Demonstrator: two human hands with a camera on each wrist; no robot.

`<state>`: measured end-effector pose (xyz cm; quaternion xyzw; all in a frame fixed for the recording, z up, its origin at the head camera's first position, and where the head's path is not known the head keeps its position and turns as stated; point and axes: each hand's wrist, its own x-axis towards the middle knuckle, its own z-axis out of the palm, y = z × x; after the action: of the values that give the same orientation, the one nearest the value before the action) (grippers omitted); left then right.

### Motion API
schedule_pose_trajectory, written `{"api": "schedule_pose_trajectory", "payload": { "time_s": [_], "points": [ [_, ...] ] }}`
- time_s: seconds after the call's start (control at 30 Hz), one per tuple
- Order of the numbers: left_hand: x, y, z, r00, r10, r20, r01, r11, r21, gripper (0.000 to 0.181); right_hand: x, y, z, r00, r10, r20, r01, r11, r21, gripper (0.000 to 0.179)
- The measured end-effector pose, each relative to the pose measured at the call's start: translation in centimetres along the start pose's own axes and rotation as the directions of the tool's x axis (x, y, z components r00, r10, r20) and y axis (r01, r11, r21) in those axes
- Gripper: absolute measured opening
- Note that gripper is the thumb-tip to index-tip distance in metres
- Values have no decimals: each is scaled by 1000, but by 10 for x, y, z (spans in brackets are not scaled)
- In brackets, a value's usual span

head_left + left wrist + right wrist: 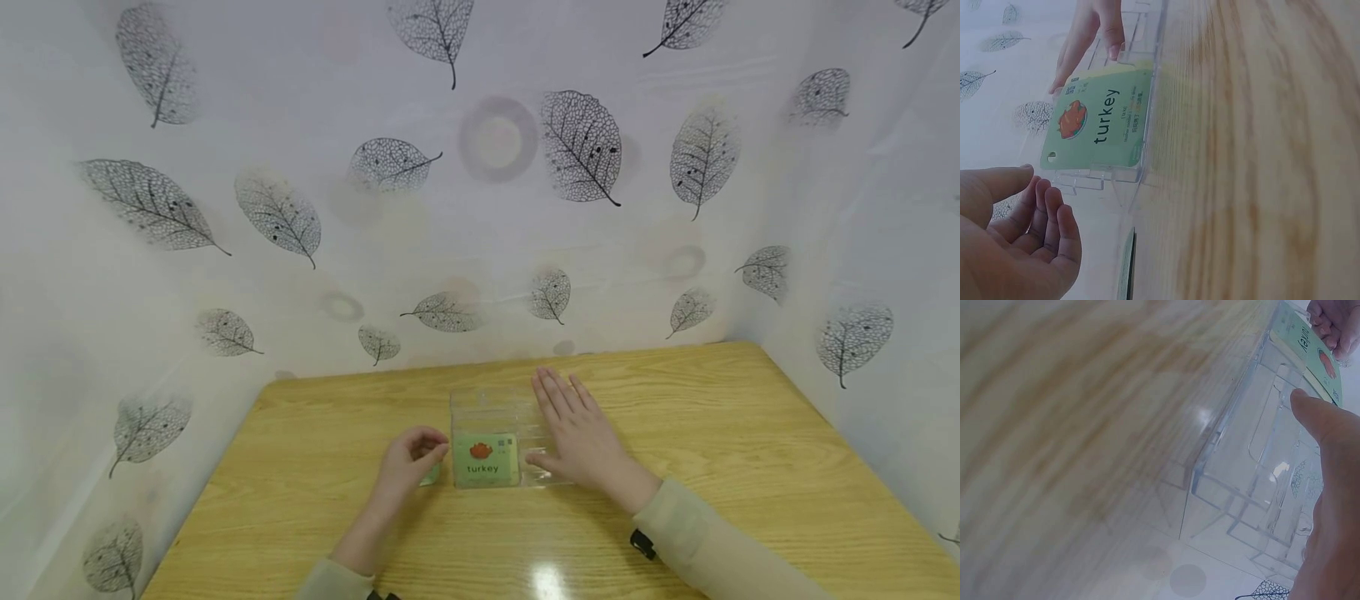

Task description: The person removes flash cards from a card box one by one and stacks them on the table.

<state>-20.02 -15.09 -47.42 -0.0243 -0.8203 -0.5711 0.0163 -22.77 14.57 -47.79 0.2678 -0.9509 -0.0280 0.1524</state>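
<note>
A clear plastic case [487, 402] lies on the table, with a green card [482, 469] in its left part. That card shows a red-brown roast bird and the word "turkey". My right hand [587, 437] rests over the case's right part, fingers straight and thumb apart. Just left of the case is my left hand [405, 463], its fingers loosely bent and nothing between them in the left wrist view. Another green card [430, 476] lies on the table beneath the left hand, partly hidden by it; the left wrist view shows it edge-on.
The wooden table [315, 467] reaches back to a pale curtain [480, 225] printed with dark leaves, which also runs along both sides. Bare divider slots [1272, 444] of the case show beside the right thumb in the right wrist view.
</note>
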Motion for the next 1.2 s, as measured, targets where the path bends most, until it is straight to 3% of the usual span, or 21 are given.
{"api": "schedule_pose_trajectory", "payload": {
  "time_s": [0.5,1.2],
  "points": [
    [-1,3,7,1000,11,9,-10,999,-46,9,0,0,0,1000,-3,-13,3,1000,-8,117],
    [4,-3,10,1000,12,-4,-12,1000,-3,10,-1,0,-1,1000,-3,-7,3,1000,11,117]
  ]
}}
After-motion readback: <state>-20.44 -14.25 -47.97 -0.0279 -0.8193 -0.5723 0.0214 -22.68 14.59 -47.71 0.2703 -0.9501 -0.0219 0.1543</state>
